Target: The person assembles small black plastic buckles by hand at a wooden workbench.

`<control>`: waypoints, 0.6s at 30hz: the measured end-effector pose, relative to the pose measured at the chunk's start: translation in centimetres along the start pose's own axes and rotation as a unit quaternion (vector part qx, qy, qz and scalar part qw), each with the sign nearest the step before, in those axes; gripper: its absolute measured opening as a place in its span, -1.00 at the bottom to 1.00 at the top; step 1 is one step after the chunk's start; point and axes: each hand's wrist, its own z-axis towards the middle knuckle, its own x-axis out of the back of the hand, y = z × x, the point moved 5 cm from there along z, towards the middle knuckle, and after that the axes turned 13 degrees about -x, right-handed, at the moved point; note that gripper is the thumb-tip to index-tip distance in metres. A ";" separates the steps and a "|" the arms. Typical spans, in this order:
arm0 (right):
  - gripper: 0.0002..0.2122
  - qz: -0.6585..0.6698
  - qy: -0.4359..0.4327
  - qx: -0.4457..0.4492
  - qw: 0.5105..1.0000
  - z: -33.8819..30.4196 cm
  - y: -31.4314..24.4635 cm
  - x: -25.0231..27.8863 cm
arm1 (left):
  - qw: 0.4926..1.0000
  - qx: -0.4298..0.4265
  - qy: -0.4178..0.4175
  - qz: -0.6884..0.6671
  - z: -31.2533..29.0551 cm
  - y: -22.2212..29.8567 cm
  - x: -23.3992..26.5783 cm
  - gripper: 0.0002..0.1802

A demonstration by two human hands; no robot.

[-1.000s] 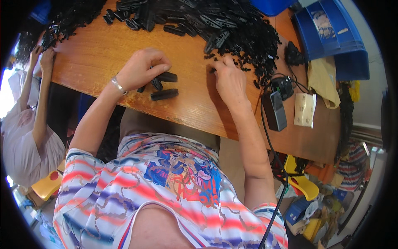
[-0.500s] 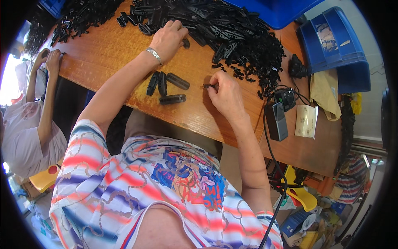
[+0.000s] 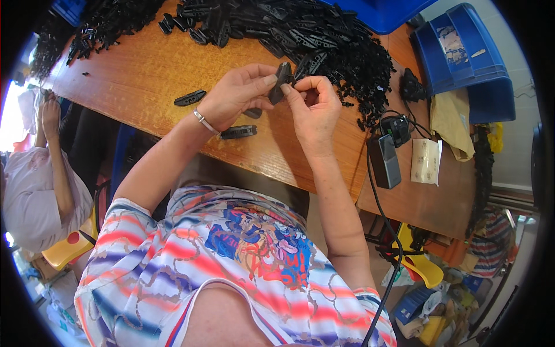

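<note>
My left hand (image 3: 243,92) is closed on a long black plastic part (image 3: 281,84), raised over the table and tilted upright between thumb and fingers. My right hand (image 3: 317,110) meets it from the right, its thumb and forefinger pinched against the part's side. A small dark piece was in that pinch half a second ago; now the fingertips mostly hide it. Beneath my left hand another black part (image 3: 252,113) shows only in part. One more black part (image 3: 238,132) lies near the table's front edge, and a separate black part (image 3: 189,98) rests left of my left wrist.
A heap of black plastic parts (image 3: 248,29) spreads along the far side, with small black pieces (image 3: 364,87) at its right. Rightward are a blue bin (image 3: 462,58), a grey box-shaped device (image 3: 384,162) with a cable, and a white packet (image 3: 426,162). A co-worker (image 3: 43,173) sits at left.
My left hand has come back from the heap with a long black part. My right hand has risen to meet it. One black part now lies farther left on the table.
</note>
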 end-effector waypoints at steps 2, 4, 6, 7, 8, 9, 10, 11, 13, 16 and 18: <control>-0.81 -0.020 -0.009 0.004 1.000 -0.2 0.0 0.1 | 0.999 -0.012 -0.027 0.042 -0.2 0.0 0.0 -0.57; -0.82 -0.038 -0.018 0.007 0.999 -0.5 0.1 0.1 | 0.995 0.009 -0.035 0.088 -0.5 0.5 -0.3 -0.56; -0.84 0.038 -0.038 -0.029 0.998 -0.6 0.4 0.0 | 0.989 0.030 -0.042 0.136 -0.6 0.6 -0.2 -0.55; -0.84 0.038 -0.039 -0.029 0.998 -0.6 0.2 0.0 | 0.990 0.034 -0.050 0.130 -0.6 0.6 0.1 -0.55; -0.85 0.072 -0.054 -0.068 0.994 -0.5 0.3 0.0 | 0.990 0.039 -0.058 0.123 -0.6 0.5 0.4 -0.55; -0.87 0.106 -0.069 -0.107 0.986 -0.4 0.4 -0.1 | 0.990 0.039 -0.057 0.123 -0.5 -0.1 0.8 -0.55; -0.87 0.105 -0.070 -0.108 0.986 -0.5 0.2 -0.1 | 0.997 0.016 -0.046 0.054 -0.3 -0.6 1.2 -0.56; -0.88 0.083 -0.062 -0.088 0.991 -0.6 -0.1 -0.1 | 0.999 -0.007 -0.035 -0.014 -0.2 -0.9 1.6 -0.56; -0.89 0.060 -0.052 -0.068 0.994 -0.6 -0.2 0.1 | 0.998 0.006 -0.015 -0.054 -0.1 -0.8 1.9 -0.57; -0.90 -0.047 -0.032 0.072 0.996 -0.7 -1.1 0.0 | 0.996 0.017 0.009 -0.087 -0.3 -0.7 2.0 -0.56; -0.89 -0.149 -0.017 0.171 0.974 -1.1 -2.1 -0.3 | 0.996 0.016 0.012 -0.081 -0.3 -0.8 2.1 -0.55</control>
